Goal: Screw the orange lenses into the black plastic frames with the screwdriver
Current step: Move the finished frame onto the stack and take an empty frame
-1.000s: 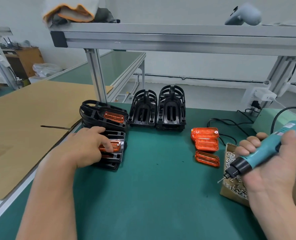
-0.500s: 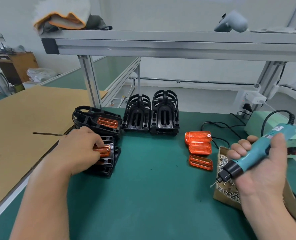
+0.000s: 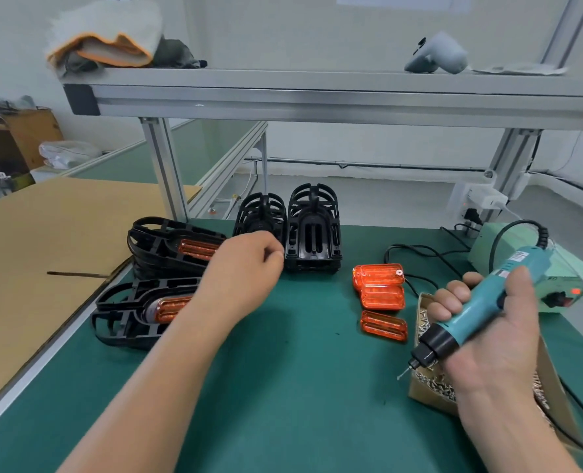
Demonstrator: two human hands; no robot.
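1. Green bench mat (image 3: 283,387) under an aluminium shelf carries the work.
2. Left hand (image 3: 245,271) has its fingers curled in, in front of the base of an upright stack of black frames (image 3: 261,213). Whether it grips anything cannot be told.
3. Right hand (image 3: 488,339) wraps the teal screwdriver (image 3: 474,310), bit angled down-left beside the screw box (image 3: 426,397).
4. Three loose orange lenses (image 3: 382,297) lie between the hands.
5. The left forearm partly hides a lens-fitted frame (image 3: 122,312).

Head-worn view, forward-down, close overhead
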